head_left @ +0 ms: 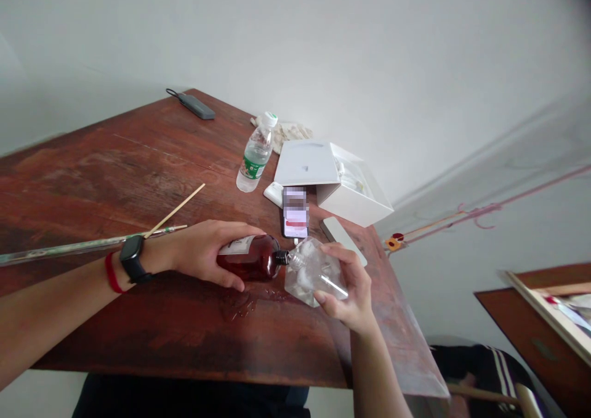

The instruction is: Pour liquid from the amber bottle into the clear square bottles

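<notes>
Tipped on its side, a dark red bottle (263, 259) with a pale label and black neck is gripped by my left hand (210, 250). My right hand (348, 282) grips a clear, angular bottle (314, 273), also tilted, with its neck turned left. The two necks meet mouth to mouth, or nearly so; I cannot tell whether they touch. Wet drops (242, 310) lie on the table below the red bottle. A phone (295, 213) with a lit screen lies just beyond the clear bottle.
A water bottle (255, 156) with a green label stands beyond my hands. Beside it are a white box (355, 196), a cloth (290, 133) and a white slab (344, 239). Chopsticks (178, 209) lie left on the wooden table (115, 178). A grey device (196, 105) sits far back.
</notes>
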Tool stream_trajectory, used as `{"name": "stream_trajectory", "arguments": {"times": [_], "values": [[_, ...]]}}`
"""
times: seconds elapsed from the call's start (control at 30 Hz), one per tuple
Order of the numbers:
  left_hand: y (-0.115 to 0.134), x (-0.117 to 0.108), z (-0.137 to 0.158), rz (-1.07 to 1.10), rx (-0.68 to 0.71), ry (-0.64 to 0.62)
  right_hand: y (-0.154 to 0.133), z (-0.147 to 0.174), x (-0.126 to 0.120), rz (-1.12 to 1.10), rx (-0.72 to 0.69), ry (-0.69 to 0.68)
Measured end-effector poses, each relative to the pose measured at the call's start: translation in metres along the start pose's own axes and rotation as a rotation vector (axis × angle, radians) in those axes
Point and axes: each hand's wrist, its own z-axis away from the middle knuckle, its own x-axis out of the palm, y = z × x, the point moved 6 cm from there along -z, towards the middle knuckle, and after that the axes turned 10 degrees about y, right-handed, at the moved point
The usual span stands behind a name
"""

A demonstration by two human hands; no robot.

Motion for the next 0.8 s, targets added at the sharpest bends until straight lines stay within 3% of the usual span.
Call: {"name": "stream_trajectory", "arguments": {"times": [0.53, 0.8], "values": [[0.0041, -0.0003, -0.0022, 0.140, 0.028, -0.013, 0.0050, -0.0005, 0.0004, -0.048, 0.014, -0.016], [-0.0031, -0.0022, -0.0019, 0.104, 0.004, 0.037, 0.0031, -0.0062, 0.0042, -0.067, 0.005, -0.047]]}}
